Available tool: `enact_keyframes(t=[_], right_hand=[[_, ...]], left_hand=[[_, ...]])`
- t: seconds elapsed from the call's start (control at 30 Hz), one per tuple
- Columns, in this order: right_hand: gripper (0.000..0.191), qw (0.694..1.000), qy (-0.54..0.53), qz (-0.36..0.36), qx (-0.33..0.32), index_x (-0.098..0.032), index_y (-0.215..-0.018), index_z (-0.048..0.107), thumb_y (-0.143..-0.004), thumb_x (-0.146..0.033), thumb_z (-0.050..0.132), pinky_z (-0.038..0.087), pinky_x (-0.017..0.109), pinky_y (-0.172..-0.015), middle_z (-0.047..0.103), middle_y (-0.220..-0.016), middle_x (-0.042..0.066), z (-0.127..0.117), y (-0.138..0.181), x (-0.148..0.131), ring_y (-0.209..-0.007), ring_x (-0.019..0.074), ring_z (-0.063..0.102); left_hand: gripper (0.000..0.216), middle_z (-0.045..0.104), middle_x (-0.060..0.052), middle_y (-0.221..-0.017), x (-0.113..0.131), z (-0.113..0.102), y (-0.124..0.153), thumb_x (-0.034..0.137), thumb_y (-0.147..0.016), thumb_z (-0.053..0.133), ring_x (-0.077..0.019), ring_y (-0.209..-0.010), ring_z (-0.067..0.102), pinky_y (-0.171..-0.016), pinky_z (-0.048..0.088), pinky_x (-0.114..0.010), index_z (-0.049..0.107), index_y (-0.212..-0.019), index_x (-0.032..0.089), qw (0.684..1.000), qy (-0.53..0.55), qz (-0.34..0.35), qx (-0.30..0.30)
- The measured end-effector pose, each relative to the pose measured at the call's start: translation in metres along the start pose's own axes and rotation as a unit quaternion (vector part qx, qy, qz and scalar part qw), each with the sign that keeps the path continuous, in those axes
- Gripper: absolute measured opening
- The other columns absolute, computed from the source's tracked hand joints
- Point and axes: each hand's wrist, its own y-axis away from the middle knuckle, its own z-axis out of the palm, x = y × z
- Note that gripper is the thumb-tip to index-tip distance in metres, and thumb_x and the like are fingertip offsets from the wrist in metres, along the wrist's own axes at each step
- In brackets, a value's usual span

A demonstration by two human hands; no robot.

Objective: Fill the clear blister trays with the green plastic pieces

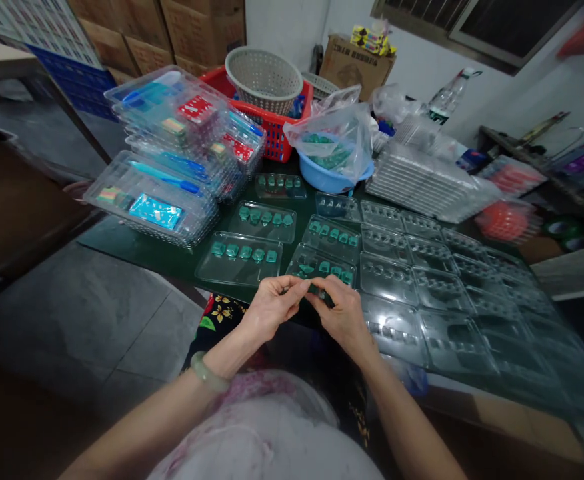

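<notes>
My left hand point(272, 307) and my right hand point(339, 310) meet at the table's near edge, fingertips pinched together over small teal pieces point(317, 288). Which hand holds which piece I cannot make out. Just beyond my fingers lies a clear blister tray point(322, 263) with a row of teal pieces in it. Three more filled trays point(239, 257) point(265, 220) point(332, 235) lie to its left and behind. A jade bangle circles my left wrist.
Several empty clear trays point(437, 280) cover the table's right side, with a stack of them point(422, 180) behind. A blue bowl point(329, 177) in a plastic bag holds teal pieces. Stacked packed trays point(172, 153) stand at left, a red basket point(272, 113) behind.
</notes>
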Motion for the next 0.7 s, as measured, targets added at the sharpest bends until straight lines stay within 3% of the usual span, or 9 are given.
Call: enact_keyframes(t=[0.1,0.17,0.3,0.4,0.53,0.7], right_hand=[[0.019,0.998,-0.062,0.013,-0.011,-0.021,-0.095,0.062,-0.078,-0.026,0.053,0.042,0.027,-0.067,0.058,-0.075,0.003,-0.003,0.002,-0.001,-0.071,0.0144,0.053],[0.022,0.988,-0.144,0.061,-0.012,-0.021,-0.097,0.062,-0.078,-0.028,0.054,0.043,0.025,-0.062,0.056,-0.072,0.001,-0.005,0.004,0.0,-0.066,0.0126,0.052],[0.03,0.908,-0.365,0.207,0.007,-0.021,-0.106,0.055,-0.08,-0.034,0.049,0.03,0.018,-0.038,0.05,-0.07,-0.001,-0.006,0.011,0.004,-0.046,0.0061,0.039],[0.032,0.867,-0.43,0.25,0.023,-0.02,-0.101,0.055,-0.073,-0.034,0.058,0.025,0.016,-0.034,0.049,-0.075,-0.001,-0.002,0.014,0.005,-0.044,0.0041,0.037],[0.034,0.893,-0.364,0.257,0.062,-0.02,-0.096,0.059,-0.065,-0.034,0.065,0.028,0.017,-0.034,0.054,-0.075,-0.001,0.006,0.016,0.001,-0.042,0.004,0.038],[0.028,0.938,-0.243,0.219,0.116,-0.017,-0.088,0.063,-0.068,-0.037,0.061,0.039,0.021,-0.043,0.061,-0.071,0.001,0.005,0.017,0.004,-0.05,0.0096,0.049]], left_hand=[[0.024,0.035,0.006,-0.043,-0.001,0.0,0.0,0.034,-0.069,0.063,-0.0014,-0.034,0.026,-0.033,0.011,-0.016,0.06,-0.07,0.011,1.0,0.001,-0.006,-0.015],[0.021,0.036,0.006,-0.045,-0.002,-0.001,0.001,0.032,-0.07,0.062,-0.0015,-0.035,0.026,-0.034,0.01,-0.016,0.059,-0.07,0.011,0.999,0.025,-0.021,-0.022],[0.014,0.038,0.006,-0.05,-0.002,-0.003,0.001,0.025,-0.069,0.063,-0.0015,-0.038,0.028,-0.035,0.012,-0.016,0.057,-0.07,0.012,0.997,0.081,-0.017,-0.006],[0.015,0.037,0.006,-0.05,-0.001,-0.002,0.001,0.025,-0.069,0.063,-0.0014,-0.038,0.026,-0.034,0.012,-0.016,0.057,-0.072,0.013,0.996,0.089,0.001,-0.006],[0.018,0.039,0.006,-0.05,-0.004,0.003,0.001,0.029,-0.069,0.063,-0.0017,-0.037,0.027,-0.034,0.011,-0.017,0.057,-0.076,0.014,0.997,0.071,0.006,-0.02],[0.022,0.037,0.006,-0.049,-0.005,0.007,0.0,0.036,-0.073,0.058,-0.0035,-0.038,0.026,-0.036,0.013,-0.018,0.058,-0.08,0.015,1.0,-0.003,0.019,-0.021]])
